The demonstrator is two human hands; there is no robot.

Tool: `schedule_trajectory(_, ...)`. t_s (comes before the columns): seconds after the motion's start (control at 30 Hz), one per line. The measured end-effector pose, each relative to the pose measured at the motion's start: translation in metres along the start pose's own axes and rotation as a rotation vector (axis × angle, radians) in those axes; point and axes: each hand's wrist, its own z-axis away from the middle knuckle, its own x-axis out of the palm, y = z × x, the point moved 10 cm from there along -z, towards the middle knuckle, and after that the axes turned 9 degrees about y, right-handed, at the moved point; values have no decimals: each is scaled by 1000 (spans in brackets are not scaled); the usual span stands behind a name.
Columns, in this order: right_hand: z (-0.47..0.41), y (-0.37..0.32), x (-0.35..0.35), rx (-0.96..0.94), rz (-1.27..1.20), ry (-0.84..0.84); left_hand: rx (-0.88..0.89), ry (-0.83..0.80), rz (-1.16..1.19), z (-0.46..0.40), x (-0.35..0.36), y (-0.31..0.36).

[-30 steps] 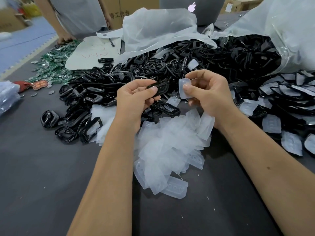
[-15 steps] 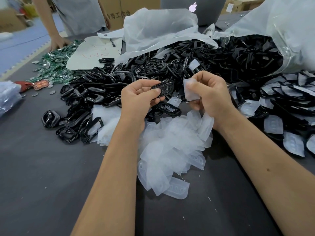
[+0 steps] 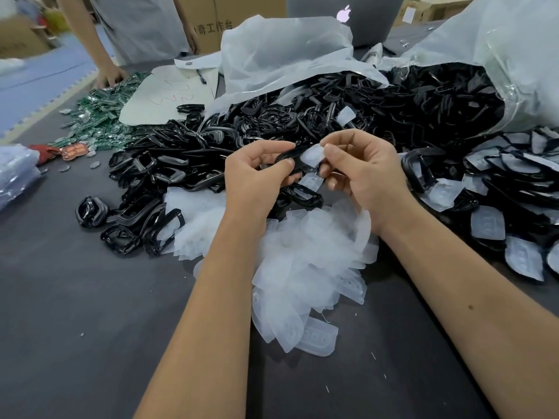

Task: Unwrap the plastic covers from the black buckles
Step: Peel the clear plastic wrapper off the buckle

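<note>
My left hand point(image 3: 257, 179) grips a black buckle point(image 3: 292, 154) above the table, fingers curled round its left end. My right hand point(image 3: 366, 173) pinches a small translucent plastic cover point(image 3: 313, 155) between thumb and forefinger at the buckle's right end. Whether the cover still clings to the buckle is hard to tell. Below my hands lies a heap of removed plastic covers point(image 3: 305, 267). A big pile of black buckles point(image 3: 272, 128) spreads behind my hands. Still-covered buckles point(image 3: 496, 213) lie at the right.
A large clear plastic bag point(image 3: 496, 49) full of buckles opens at the back right. Green circuit boards point(image 3: 99, 116), a white card with a pen point(image 3: 169, 95), another person's hand point(image 3: 109, 77), a cardboard box and a laptop point(image 3: 348, 16) are at the back. A plastic bundle point(image 3: 15, 173) lies far left.
My hands have come closer together. The cover in my right hand, held apart from the buckle before, is now right at the buckle's end.
</note>
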Motion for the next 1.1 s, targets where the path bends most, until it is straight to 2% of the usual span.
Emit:
schedule_trajectory(0.2,0,-5,-3,-93,112,33,1,-2,8,2,3,1)
schedule_trajectory(0.57,1,-9,-4,-110,52,41,-21,1,3,2,7,-1)
schedule_trajectory(0.9,0,-13,-12,-170,127,132,-97,9,47,0,7,-7)
schedule_trajectory(1.1,-2,-11,-12,-189,186,111,-64,-23,57,1,10,-3)
